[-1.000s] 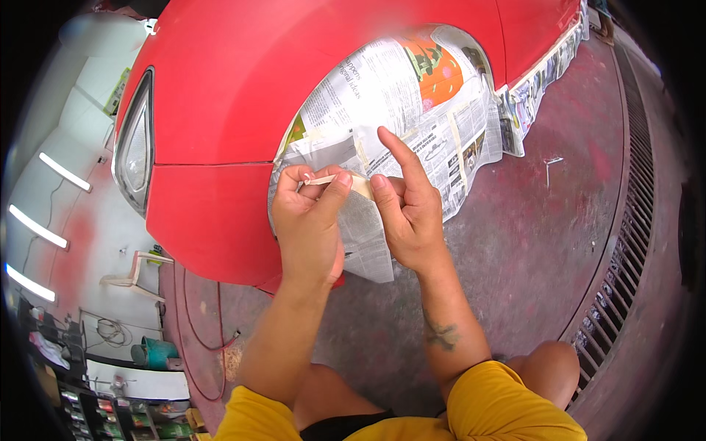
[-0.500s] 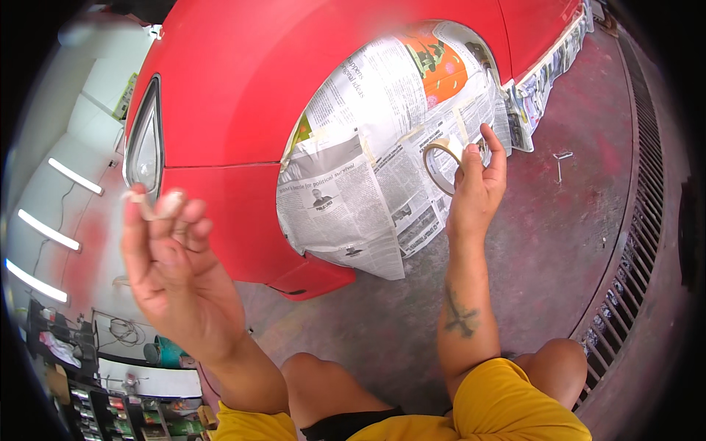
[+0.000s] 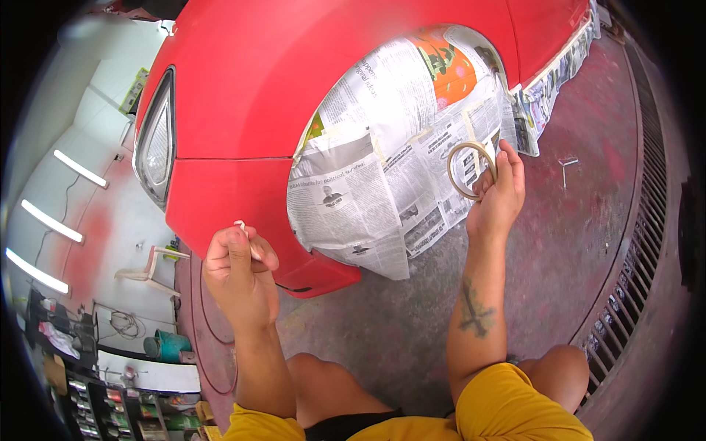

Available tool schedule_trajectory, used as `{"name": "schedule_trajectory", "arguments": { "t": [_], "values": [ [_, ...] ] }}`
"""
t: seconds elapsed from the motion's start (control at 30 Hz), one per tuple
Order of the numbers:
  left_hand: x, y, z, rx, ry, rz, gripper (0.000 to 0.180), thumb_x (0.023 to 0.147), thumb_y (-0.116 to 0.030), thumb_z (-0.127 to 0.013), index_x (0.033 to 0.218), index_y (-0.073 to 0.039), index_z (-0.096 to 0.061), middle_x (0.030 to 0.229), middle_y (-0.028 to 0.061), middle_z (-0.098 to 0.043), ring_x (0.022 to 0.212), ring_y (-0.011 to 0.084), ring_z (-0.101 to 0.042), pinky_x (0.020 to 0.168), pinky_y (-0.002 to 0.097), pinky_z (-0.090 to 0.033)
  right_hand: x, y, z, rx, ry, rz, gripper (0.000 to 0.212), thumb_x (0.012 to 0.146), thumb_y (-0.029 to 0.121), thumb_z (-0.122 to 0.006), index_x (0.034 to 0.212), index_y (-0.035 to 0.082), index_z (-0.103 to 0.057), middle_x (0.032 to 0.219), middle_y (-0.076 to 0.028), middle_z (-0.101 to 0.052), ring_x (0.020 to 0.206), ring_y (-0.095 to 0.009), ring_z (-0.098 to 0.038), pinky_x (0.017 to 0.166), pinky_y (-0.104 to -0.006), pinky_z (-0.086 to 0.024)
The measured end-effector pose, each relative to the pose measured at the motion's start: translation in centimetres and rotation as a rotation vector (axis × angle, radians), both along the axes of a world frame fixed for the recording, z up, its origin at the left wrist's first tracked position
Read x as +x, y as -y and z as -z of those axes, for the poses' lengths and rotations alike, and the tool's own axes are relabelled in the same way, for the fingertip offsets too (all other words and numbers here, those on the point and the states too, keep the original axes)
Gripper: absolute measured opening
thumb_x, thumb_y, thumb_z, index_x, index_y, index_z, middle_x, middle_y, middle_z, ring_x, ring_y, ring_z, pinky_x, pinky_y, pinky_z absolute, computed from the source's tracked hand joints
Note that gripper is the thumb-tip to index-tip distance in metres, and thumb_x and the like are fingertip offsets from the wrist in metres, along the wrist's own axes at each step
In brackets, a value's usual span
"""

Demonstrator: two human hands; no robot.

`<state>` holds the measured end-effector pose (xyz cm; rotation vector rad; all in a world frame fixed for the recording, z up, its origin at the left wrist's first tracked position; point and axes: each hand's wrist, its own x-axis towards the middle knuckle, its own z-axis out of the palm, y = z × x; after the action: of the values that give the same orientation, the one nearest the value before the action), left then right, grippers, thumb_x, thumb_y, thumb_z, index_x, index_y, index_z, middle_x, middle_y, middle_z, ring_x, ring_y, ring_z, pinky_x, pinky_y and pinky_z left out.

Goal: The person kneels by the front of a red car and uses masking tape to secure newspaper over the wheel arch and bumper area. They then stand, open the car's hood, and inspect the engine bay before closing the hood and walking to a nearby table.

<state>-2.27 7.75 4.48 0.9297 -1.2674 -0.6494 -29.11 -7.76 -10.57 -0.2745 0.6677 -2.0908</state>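
Note:
My left hand is closed, with a crumpled bit of pale masking tape pinched in its fingers, just in front of the red bumper. A roll of masking tape hangs from my right hand, whose fingers grip its near side. Behind the roll, newspaper sheets cover the wheel arch of a red car, fixed along the edge with strips of tape. The lower corner of the newspaper hangs loose below the bumper edge.
A headlight is at the car's left end. On the floor to the right lies a metal wrench-like tool, with a drain grate beyond it. A white chair, a teal bucket and loaded shelves stand at the left.
My left hand has come down and to the right, its fingers now curled closer together. My right hand has shifted slightly right, turning the tape roll so its ring opening shows more.

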Motion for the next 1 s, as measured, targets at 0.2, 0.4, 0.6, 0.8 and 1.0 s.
{"name": "schedule_trajectory", "arguments": {
  "t": [0.2, 0.4, 0.6, 0.8, 1.0],
  "values": [
    [-1.1, 0.6, 2.5, 0.088, 0.092, 0.067, 0.016, 0.110, -0.013, -0.063, 0.098, -0.002, -0.063, 0.091, 0.0060, -0.059, 0.086, 0.0155, -0.060, 0.076, 0.0271, -0.049, -0.3, -0.1, -0.1, -0.007, 0.009, 0.001, 0.029, 0.108, 0.017, -0.060, 0.133, 0.001, -0.061, 0.076, 0.006, -0.048, 0.061, -0.003, -0.037, 0.054, -0.0236, -0.028],
    [-2.2, 0.5, 5.5, 0.167, 0.089, 0.070, 0.014, 0.098, 0.010, -0.070, 0.107, 0.000, -0.066, 0.100, 0.0076, -0.067, 0.091, 0.0142, -0.065, 0.083, 0.0298, -0.054, -0.4, -0.2, -0.4, -0.017, 0.038, -0.013, 0.028, 0.108, 0.016, -0.059, 0.132, 0.000, -0.061, 0.074, 0.006, -0.049, 0.060, -0.003, -0.039, 0.053, -0.0235, -0.029],
    [-3.7, 0.9, 6.1, 0.262, -0.009, -0.085, 0.006, 0.103, -0.005, -0.072, 0.105, 0.000, -0.069, 0.094, 0.0081, -0.072, 0.078, 0.0157, -0.069, 0.075, 0.0307, -0.059, -0.2, 0.2, -0.1, -0.014, 0.032, -0.016, 0.028, 0.108, 0.016, -0.059, 0.132, 0.000, -0.061, 0.074, 0.006, -0.049, 0.060, -0.003, -0.039, 0.053, -0.0235, -0.028],
    [-1.3, 2.6, 8.1, 0.307, -0.069, -0.108, 0.031, 0.113, -0.027, -0.060, 0.103, -0.001, -0.072, 0.079, 0.0023, -0.062, 0.064, 0.0150, -0.062, 0.064, 0.0300, -0.053, 0.6, 0.6, 0.0, -0.022, -0.120, 0.043, 0.032, 0.108, 0.017, -0.062, 0.137, 0.002, -0.060, 0.082, 0.003, -0.054, 0.067, -0.005, -0.047, 0.059, -0.0235, -0.038],
    [-2.4, 3.5, 8.7, 0.432, -0.035, -0.191, 0.025, 0.110, -0.020, -0.065, 0.111, 0.003, -0.073, 0.081, 0.0040, -0.067, 0.077, 0.0134, -0.066, 0.071, 0.0283, -0.052, 8.7, -0.2, -3.7, -0.087, -0.877, 0.324, 0.043, 0.082, 0.015, -0.088, 0.122, 0.011, -0.071, 0.099, -0.007, -0.062, 0.092, -0.023, -0.059, 0.082, -0.0386, -0.048]
  ]
}}
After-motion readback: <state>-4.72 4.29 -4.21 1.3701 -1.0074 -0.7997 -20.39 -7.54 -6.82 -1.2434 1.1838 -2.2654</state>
